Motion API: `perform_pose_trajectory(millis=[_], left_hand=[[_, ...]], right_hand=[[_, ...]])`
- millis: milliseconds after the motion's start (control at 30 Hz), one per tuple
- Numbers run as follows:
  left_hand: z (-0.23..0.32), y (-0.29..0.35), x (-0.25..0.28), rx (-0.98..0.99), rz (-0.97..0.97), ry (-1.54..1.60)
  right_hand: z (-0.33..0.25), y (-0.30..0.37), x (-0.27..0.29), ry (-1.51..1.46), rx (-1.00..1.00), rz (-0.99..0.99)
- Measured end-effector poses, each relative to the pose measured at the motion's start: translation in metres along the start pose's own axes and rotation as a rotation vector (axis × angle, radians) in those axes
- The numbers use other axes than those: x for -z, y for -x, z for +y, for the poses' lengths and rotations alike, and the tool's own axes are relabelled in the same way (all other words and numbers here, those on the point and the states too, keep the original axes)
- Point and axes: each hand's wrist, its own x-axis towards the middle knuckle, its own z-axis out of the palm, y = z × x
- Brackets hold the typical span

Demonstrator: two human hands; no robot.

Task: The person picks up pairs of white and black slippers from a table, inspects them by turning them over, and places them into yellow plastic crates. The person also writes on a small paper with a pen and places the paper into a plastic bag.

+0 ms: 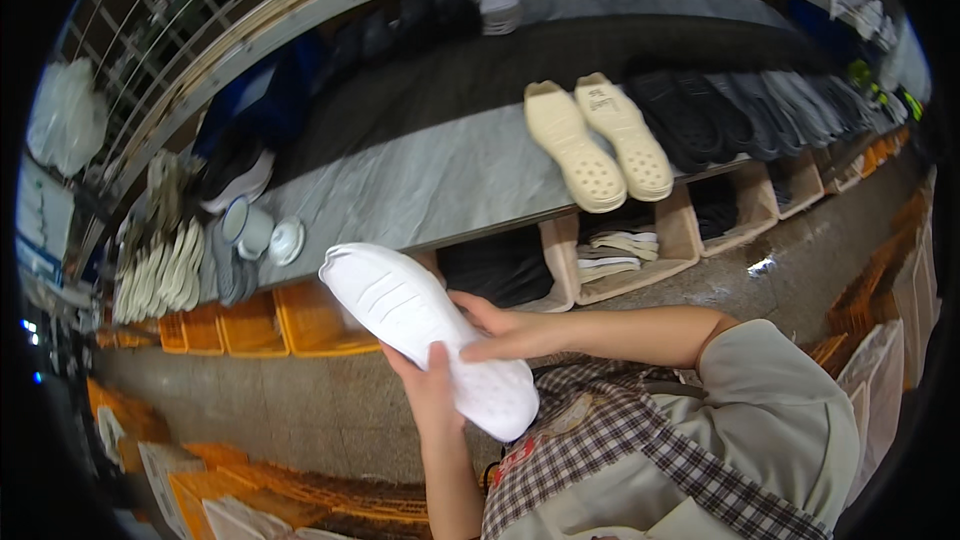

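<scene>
A: Head view, only one. Where's the main thing?
B: A long, rounded white shoe sole (395, 290), rubber or foam by the look, is being held up in front of the grey, marble-patterned worktop (430, 165), near its front edge, left of the middle.
A: Grip?
B: Both bare hands clamping it. The left hand (432, 392) is pinching the left side, thumb pressing on the upper face; the right hand (510, 330) is gripping the right side, thumb lying across.
A: Axis?
B: Running slantwise: the far end is pointing up-left toward the worktop's front edge, the near end is pointing down-right at the brown-and-white checked cloth apron (590, 435). Most of the length is extending up-left, beyond the grip. Left hand is sitting nearer the near end, right hand slightly farther up.
A: Nearby?
B: Two cream, perforated shoe soles (567, 135) are lying just over the front edge, right of the middle.
A: Hidden?
B: The white sole's underside, and the fingers wrapping beneath. Dark shoes (420, 10) along the back edge are blurring into shadow. Can't tell whether the far end is hanging over the worktop.
</scene>
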Motion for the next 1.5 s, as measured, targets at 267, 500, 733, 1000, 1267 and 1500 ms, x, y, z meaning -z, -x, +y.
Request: perform_pose_trajectory(millis=[267, 500, 733, 1000, 1267, 1500], left_hand=[[-0.006, -0.019, -0.027, -0.250, -0.471, -0.169], [-0.041, -0.042, -0.021, 0.103, -0.278, -0.052], [-0.068, -0.070, -0.032, 0.119, -0.320, -0.102], [-0.098, -0.090, -0.045, 0.276, -0.119, -0.035], [-0.117, -0.080, -0.034, 0.297, 0.197, -0.029], [-0.140, -0.043, -0.003, 0.261, 0.369, -0.074]], right_hand=[[-0.076, 0.077, 0.129, -0.189, -0.060, 0.604], [-0.115, 0.130, 0.285, -0.360, -0.219, 0.971], [-0.089, 0.109, 0.359, -0.199, -0.500, 0.864], [-0.158, 0.040, 0.404, 1.474, -0.244, 0.725], [-0.127, -0.165, 0.535, 0.977, -0.318, 0.986], [-0.072, -0.218, 0.580, 0.862, -0.352, 1.173]])
